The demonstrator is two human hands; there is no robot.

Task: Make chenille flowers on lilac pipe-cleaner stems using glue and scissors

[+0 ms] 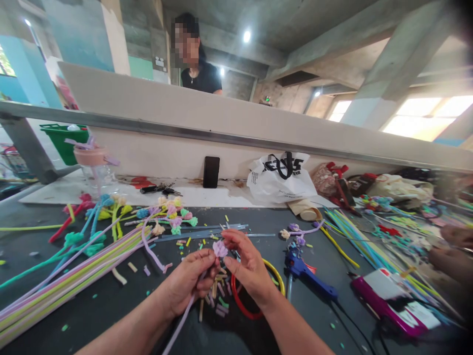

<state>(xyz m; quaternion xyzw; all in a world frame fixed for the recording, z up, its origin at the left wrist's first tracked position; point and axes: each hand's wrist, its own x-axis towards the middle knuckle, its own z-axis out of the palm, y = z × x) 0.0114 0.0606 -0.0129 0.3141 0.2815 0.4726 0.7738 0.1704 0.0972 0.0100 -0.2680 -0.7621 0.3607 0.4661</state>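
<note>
My left hand [195, 278] is closed, pinching the base of a small lilac flower [220, 249] made of fuzzy pipe cleaner. Its long lilac stem [181, 325] runs down from that hand. Around the petals curl the thumb and fingertips of my right hand [247, 266]. Scissors with a red and yellow handle [247, 311] show beneath my right hand; their blades are mostly hidden, and I cannot tell whether they lie on the table or rest in the palm. Cut pipe cleaner bits [220, 309] are scattered below the hands.
A bundle of pipe cleaners [74, 276] and finished flowers [173, 217] lie left. At right are a blue glue gun [310, 278], a purple-and-white device [395, 301] and a co-worker's hands [449, 251]. A phone [211, 172] and a white bag [279, 180] stand along the back. Another person stands beyond the partition.
</note>
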